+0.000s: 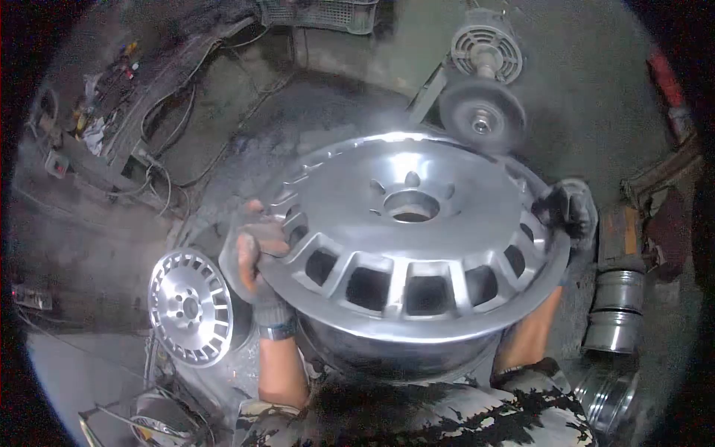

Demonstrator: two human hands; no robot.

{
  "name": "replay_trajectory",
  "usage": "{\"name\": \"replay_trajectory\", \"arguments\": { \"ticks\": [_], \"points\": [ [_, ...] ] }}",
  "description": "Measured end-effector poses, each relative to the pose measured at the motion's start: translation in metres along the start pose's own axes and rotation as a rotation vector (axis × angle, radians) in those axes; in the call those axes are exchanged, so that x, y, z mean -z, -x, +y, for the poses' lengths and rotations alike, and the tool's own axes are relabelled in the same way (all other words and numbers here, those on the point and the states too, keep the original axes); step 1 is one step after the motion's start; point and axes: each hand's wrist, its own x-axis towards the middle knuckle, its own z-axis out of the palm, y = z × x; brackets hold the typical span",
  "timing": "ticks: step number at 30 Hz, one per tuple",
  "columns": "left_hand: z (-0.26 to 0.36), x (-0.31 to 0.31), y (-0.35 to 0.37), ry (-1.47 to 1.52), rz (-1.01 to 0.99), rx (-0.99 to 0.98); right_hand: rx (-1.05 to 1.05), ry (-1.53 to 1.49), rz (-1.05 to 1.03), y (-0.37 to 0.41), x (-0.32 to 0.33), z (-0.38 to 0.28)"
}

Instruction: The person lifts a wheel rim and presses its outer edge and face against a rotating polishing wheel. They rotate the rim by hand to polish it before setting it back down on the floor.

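A large silver alloy wheel rim [357, 190], with rectangular openings around its face and a round centre hole, is tilted in front of my body. My left hand [262, 249], in a grey glove that leaves the fingers bare, is closed on its left edge. On the opposite edge, my right hand [570, 211] grips the wheel rim in a dark, dirty glove. Just past the rim's far edge is a round buffing wheel [482, 118], blurred around its outer part. Its shaft runs back to a grey motor [488, 54].
Another multi-slot wheel rim [191, 307] leans at the left. Shiny metal cylinders [617, 309] are stacked at the right, near a wooden piece [620, 231]. Loose cables [175, 119] trail along the left side. A plastic crate [320, 15] stands at the back.
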Motion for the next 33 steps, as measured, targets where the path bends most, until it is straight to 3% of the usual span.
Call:
{"name": "replay_trajectory", "arguments": {
  "ticks": [3,4,9,11,14,16,21,25,26,33],
  "points": [
    [-0.027,0.025,-0.005,0.454,-0.083,0.163,-0.002,0.055,0.014,0.021,0.006,-0.019],
    [-0.042,0.046,0.000,0.662,-0.046,0.314,-0.001,0.066,0.021,0.025,0.007,-0.023],
    [-0.007,0.034,0.004,1.507,0.132,0.725,-0.001,0.080,0.038,0.031,0.004,-0.024],
    [-0.007,0.025,0.005,1.270,0.187,0.607,0.008,0.080,0.042,0.026,0.000,-0.020],
    [-0.016,0.010,0.001,0.284,0.108,0.094,0.011,0.074,0.037,0.014,-0.006,-0.010],
    [0.000,-0.003,-0.006,-0.082,-0.060,-0.203,0.019,0.071,0.034,0.006,-0.011,-0.003],
    [-0.009,0.000,0.001,-0.099,0.051,-0.134,0.025,0.058,0.019,-0.012,-0.022,0.007],
    [-0.014,0.004,0.002,0.015,-0.041,-0.145,0.008,0.082,0.014,0.003,-0.014,-0.002],
    [-0.011,0.004,0.004,0.178,0.112,0.057,0.003,0.088,0.019,0.008,-0.012,-0.006],
    [-0.010,0.008,0.008,0.013,0.070,0.034,-0.010,0.113,0.034,0.033,-0.007,-0.024]
  ]
}}
